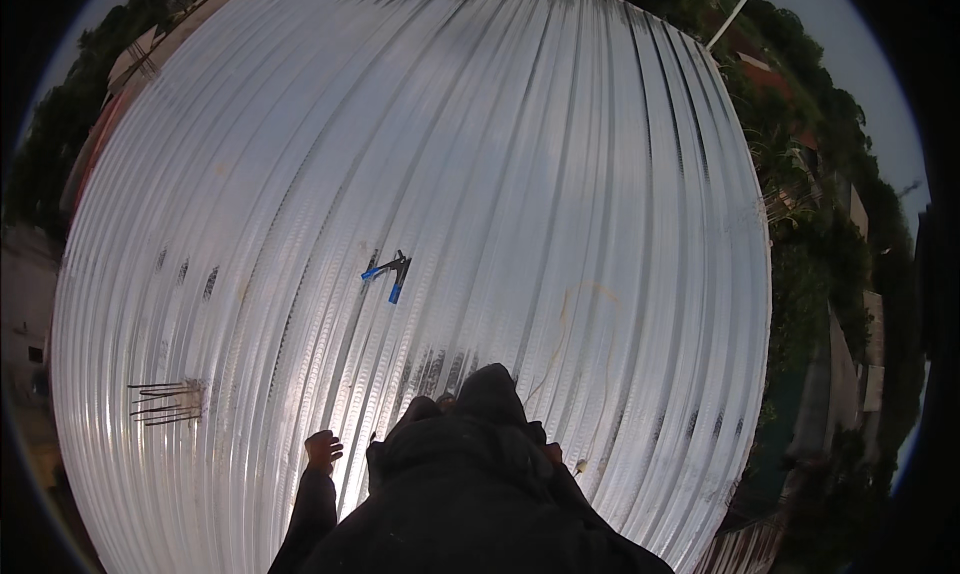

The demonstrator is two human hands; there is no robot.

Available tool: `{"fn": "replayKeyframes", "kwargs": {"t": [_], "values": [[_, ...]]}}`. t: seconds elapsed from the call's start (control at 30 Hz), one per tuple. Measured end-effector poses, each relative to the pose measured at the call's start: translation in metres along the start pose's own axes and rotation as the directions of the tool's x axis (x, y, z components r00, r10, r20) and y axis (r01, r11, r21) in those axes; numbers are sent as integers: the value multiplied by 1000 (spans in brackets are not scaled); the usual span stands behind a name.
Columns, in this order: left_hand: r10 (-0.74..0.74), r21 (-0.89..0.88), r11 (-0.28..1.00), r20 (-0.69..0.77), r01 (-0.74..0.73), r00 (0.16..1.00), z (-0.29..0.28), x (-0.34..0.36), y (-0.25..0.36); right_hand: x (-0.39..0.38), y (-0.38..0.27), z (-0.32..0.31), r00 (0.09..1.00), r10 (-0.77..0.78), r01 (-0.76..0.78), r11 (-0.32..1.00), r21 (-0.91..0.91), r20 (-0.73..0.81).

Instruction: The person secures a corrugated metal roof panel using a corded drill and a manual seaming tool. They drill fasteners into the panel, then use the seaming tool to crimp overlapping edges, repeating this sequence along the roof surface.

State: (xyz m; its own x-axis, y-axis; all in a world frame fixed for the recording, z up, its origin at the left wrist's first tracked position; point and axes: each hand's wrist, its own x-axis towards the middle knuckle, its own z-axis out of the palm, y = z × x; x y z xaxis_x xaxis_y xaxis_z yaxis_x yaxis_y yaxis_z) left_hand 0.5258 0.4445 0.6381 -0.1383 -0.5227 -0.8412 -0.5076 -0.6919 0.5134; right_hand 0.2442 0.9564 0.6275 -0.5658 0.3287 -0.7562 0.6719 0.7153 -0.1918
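Note:
My left hand hangs beside my body at the lower left, over the ribbed metal sheets. Its fingers are loosely bent and a little apart, with nothing visible in them. Only a sliver of my right hand shows past my dark clothing, and its fingers are hidden. Ahead of me, a plier-like hand tool with a dark head and blue grips lies on the ribs, its handles spread. A thin yellowish cord loops loosely over the sheets to the right. Near my right hand sits a small tan piece, too small to name.
Several thin dark rods stick up through the metal at the left. Dark smudges mark some ribs. The sheeted surface ends at a right edge, with trees and low buildings beyond. A pale pole rises at the far right corner.

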Motion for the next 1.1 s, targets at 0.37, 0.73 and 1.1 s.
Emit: {"fn": "replayKeyframes", "kwargs": {"t": [0.37, 0.73, 1.1], "values": [[48, -149, 989, 199, -18, 979, 67, 25, 61, 81, -62, 75, 748, -550, 658, 543, -522, 371], [-243, 156, 957, -35, 246, 969, -23, 148, 131, 80, -176, 156, 764, -548, 638, 719, -276, 339], [148, 678, -291, 728, -674, 669, 149, 589, 187, 61, -280, 266, 891, 374, -404, 912, 69, 258]]}}
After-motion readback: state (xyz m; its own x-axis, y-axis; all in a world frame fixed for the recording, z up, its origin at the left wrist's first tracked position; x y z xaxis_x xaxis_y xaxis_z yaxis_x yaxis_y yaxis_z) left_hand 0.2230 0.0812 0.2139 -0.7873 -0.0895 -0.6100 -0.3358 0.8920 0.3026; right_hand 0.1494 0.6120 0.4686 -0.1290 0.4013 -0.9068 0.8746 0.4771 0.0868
